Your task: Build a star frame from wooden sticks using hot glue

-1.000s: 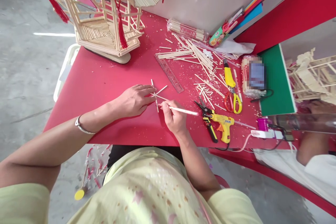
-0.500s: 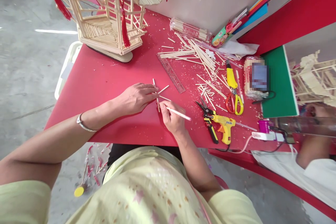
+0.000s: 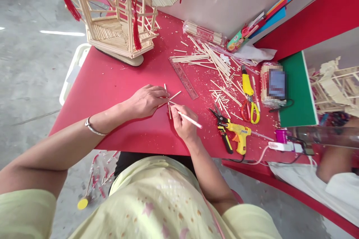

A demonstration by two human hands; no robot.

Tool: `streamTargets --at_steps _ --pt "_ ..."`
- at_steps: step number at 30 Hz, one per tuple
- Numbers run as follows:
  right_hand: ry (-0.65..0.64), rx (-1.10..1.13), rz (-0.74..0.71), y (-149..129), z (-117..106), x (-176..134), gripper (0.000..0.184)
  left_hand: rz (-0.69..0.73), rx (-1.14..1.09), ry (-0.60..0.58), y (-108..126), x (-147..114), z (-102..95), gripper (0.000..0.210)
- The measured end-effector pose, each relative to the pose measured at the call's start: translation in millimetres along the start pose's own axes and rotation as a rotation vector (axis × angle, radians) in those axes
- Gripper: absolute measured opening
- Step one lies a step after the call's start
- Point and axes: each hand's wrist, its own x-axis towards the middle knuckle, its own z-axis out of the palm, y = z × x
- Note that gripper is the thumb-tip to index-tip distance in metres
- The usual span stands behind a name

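On the red table lies a small star of crossed wooden sticks (image 3: 175, 95). My left hand (image 3: 147, 101) reaches it from the left, with the fingers together and the fingertips closed on the sticks near their crossing. Just right of and below the crossing, my right hand (image 3: 185, 123) is closed round a pale pencil (image 3: 192, 120) with a pinkish end. The pencil slants, and its tip points toward the sticks. Where the tip touches is too small to tell. A clear red-tinted ruler (image 3: 183, 78) lies just beyond the star.
A wooden-stick pavilion model (image 3: 120, 33) with red tassels stands at the back left. Loose sticks (image 3: 215, 59) and crumbs litter the back right. Yellow-handled scissors (image 3: 251, 110), pliers (image 3: 226, 138) and a glue gun (image 3: 239, 134) lie at right. Another person's arm (image 3: 335, 160) is at far right.
The fingers of my left hand have bent a little more, and the hand has shifted slightly at the sticks. My right hand with the pencil has hardly moved.
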Motion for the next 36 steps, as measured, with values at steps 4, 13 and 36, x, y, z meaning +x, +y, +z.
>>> streamTargets --at_steps 4,13,36 --pt "-0.032 -0.046 -0.023 -1 3 3 0.027 -0.002 -0.003 0.005 -1 0 -0.5 0.040" --pt "-0.048 -0.126 -0.098 0 8 2 0.021 0.013 0.044 0.002 -2 1 1.2 0.035" --pt "-0.058 -0.159 -0.122 -22 -16 -43 0.011 0.003 0.005 0.010 -3 -1 4.5 0.038"
